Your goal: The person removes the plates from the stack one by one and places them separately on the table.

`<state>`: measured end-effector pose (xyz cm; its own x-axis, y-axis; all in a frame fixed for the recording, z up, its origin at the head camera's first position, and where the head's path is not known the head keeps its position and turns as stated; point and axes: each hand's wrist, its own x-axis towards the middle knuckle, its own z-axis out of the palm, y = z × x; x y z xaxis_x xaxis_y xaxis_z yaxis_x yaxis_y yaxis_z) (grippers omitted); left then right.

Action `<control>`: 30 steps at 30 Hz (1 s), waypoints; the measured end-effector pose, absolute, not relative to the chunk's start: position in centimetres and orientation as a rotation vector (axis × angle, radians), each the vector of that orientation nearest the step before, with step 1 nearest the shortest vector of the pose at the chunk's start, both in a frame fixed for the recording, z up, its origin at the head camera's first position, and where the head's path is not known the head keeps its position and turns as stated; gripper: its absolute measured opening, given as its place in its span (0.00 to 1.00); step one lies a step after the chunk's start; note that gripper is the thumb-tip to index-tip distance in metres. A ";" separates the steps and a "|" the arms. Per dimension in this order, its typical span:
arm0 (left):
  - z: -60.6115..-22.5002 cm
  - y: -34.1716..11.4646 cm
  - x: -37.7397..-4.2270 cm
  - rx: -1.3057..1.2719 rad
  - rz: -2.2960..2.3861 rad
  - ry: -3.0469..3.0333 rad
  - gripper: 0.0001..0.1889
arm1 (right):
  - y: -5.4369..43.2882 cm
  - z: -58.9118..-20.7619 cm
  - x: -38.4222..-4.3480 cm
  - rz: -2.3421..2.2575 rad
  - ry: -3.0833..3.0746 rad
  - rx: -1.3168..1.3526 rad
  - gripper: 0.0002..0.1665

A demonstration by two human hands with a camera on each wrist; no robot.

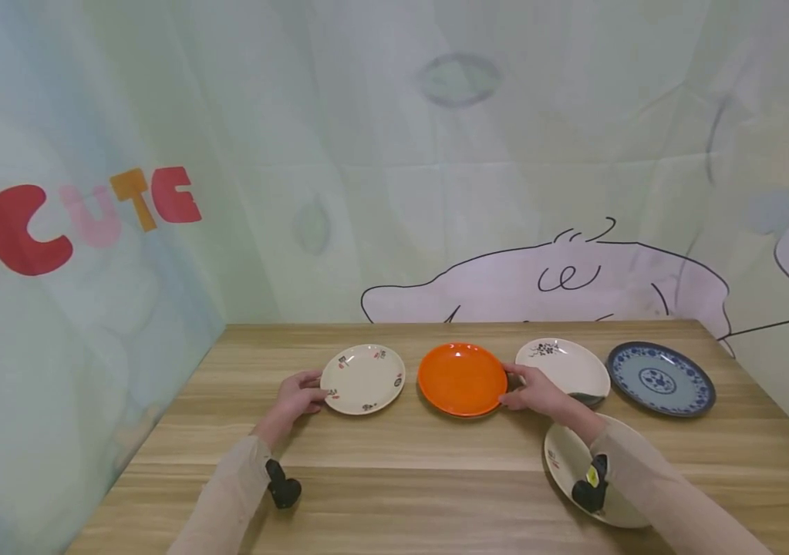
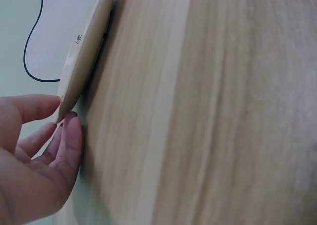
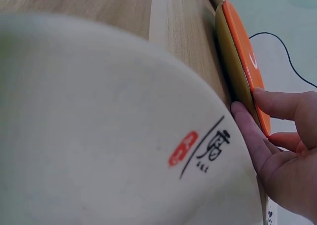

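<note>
My left hand (image 1: 297, 397) is at the left edge of a cream plate (image 1: 362, 379) with small red and black motifs. In the left wrist view, its thumb meets the plate's rim from above while the other fingers reach beneath, pinching it. An orange plate (image 1: 462, 379) lies to the right, and my right hand (image 1: 538, 391) pinches its right edge. The right wrist view shows the thumb on the orange rim (image 3: 242, 46) and fingers below, where a yellowish band shows under the orange.
Beyond my right hand lie a white plate (image 1: 568, 366) with a dark floral sprig and a blue-patterned plate (image 1: 661, 379). Another cream plate (image 1: 568, 462) sits nearer, partly hidden under my right forearm. A printed curtain (image 1: 394, 193) stands behind the wooden table (image 1: 394, 501).
</note>
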<state>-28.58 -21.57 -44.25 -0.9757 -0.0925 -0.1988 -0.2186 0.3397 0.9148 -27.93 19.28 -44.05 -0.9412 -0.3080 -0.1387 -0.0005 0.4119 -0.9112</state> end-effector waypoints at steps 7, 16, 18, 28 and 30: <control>-43.3 -21.9 -28.9 -0.216 1.599 2.623 0.26 | 19.2 -44.2 -27.9 -1.520 2.398 -0.288 0.41; -41.6 -19.2 -29.4 -0.100 1.456 2.742 0.24 | 19.4 -44.2 -28.0 -1.514 2.400 -0.286 0.41; -41.5 -18.2 -29.5 -0.106 1.461 2.741 0.24 | 19.4 -44.1 -27.9 -1.513 2.397 -0.288 0.41; -41.3 -13.5 -30.1 -0.102 1.592 2.665 0.25 | 19.4 -44.1 -28.0 -1.517 2.388 -0.290 0.41; -41.3 -12.6 -30.0 -0.068 1.621 2.624 0.26 | 19.4 -44.1 -28.1 -1.518 2.390 -0.288 0.41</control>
<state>-30.01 -12.61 -41.33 -0.9974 -0.0077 -0.0711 -0.0670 0.4476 0.8917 -28.09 19.39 -44.13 -0.9364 -0.3221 -0.1391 -0.0111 0.4235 -0.9058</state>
